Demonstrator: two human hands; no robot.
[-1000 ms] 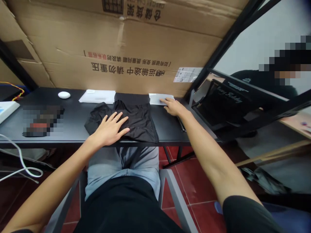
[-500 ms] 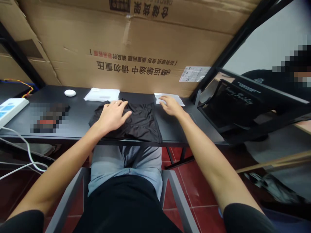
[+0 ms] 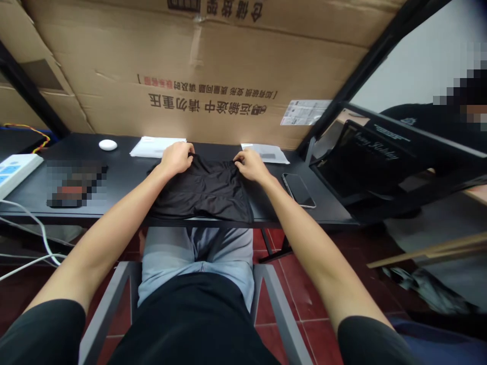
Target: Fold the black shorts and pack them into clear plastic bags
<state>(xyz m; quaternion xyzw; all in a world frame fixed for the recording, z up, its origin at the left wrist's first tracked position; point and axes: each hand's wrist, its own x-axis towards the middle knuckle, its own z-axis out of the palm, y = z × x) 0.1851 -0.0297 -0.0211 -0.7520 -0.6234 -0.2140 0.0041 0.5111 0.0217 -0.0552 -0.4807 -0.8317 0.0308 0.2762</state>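
Note:
A thin, wrinkled black garment (image 3: pixel 209 187) lies spread on the dark desk, its near edge close to the desk's front; its exact kind is unclear. My left hand (image 3: pixel 178 158) pinches its far edge left of the middle, fingers curled down. At the far right corner my right hand (image 3: pixel 251 165) has thumb and fingers closed on the fabric. Behind my left hand is a white packet (image 3: pixel 154 147), partly covered by the hand. Another flat white packet (image 3: pixel 268 153) lies just beyond my right hand.
A phone (image 3: pixel 299 190) lies right of my right forearm. On the left are a white oval object (image 3: pixel 108 145), a blurred-out dark item (image 3: pixel 78 185) and a white power strip (image 3: pixel 17 170) with cables. Cardboard (image 3: pixel 213 61) walls the back. A person (image 3: pixel 422 114) sits beyond the right frame.
My left hand went from lying flat on the garment to gripping its far edge. My right hand moved left from the white packet onto the garment's corner. The phone came into view.

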